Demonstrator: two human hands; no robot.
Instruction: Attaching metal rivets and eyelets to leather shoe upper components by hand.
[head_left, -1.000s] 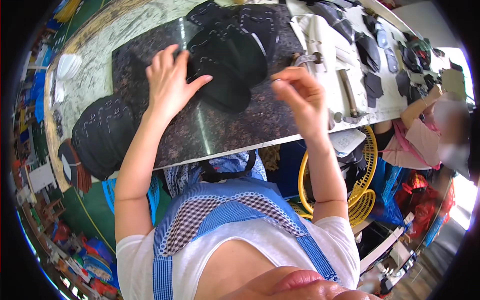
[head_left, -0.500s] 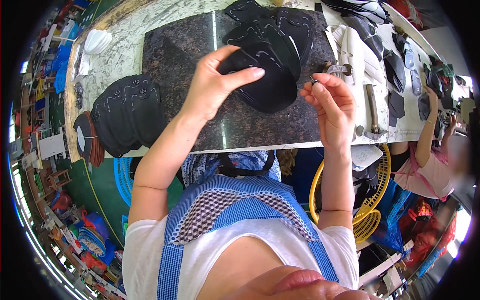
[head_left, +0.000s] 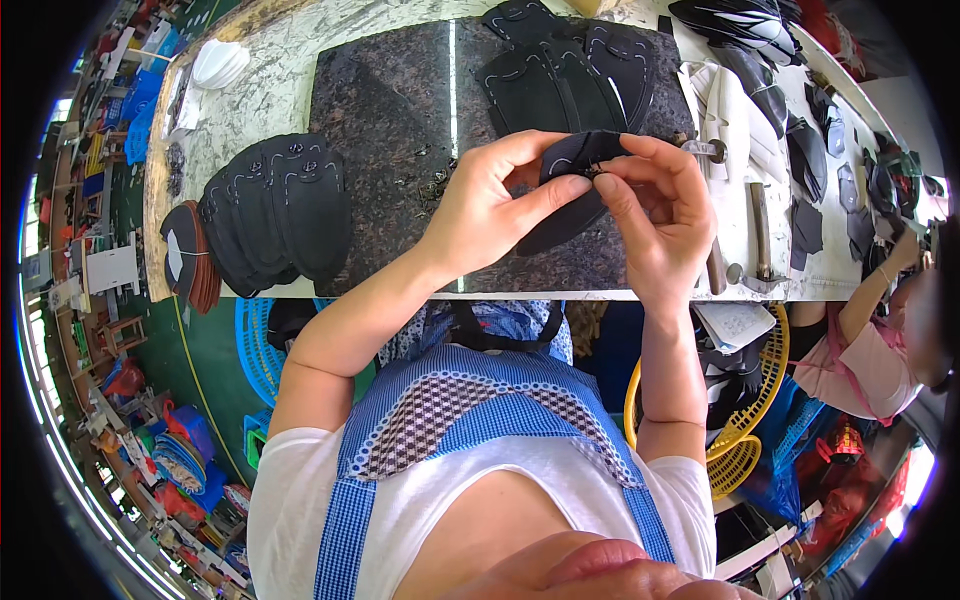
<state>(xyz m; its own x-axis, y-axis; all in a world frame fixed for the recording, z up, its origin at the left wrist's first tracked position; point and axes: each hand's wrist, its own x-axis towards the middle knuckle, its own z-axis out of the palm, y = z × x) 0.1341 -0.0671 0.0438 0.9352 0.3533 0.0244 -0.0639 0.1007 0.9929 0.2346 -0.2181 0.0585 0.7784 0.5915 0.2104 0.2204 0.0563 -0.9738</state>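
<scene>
A black curved shoe-upper piece (head_left: 560,225) with pale dashed marks is held over the stone slab (head_left: 385,120). My left hand (head_left: 485,205) grips its left side, thumb on the upper face. At the piece's marked end, my right hand (head_left: 660,225) pinches a tiny dark metal bit (head_left: 594,170) between thumb and finger, meeting the left thumb tip; its exact shape is too small to tell. Just beyond my hands lie more black upper pieces (head_left: 545,85), overlapping. Small dark metal bits (head_left: 433,188) are scattered on the slab near my left wrist.
Left of the slab sits a stack of black upper pieces (head_left: 275,220) beside brown-edged pieces (head_left: 205,270). White pieces (head_left: 220,65) lie far left. A hammer (head_left: 763,235) rests at right. Yellow baskets (head_left: 765,400) stand below the table edge. Another person's arm (head_left: 880,285) is at far right.
My hands have come together. The black upper piece has moved away from the pile, toward my right hand, and tilted. The small metal bit now meets its marked end.
</scene>
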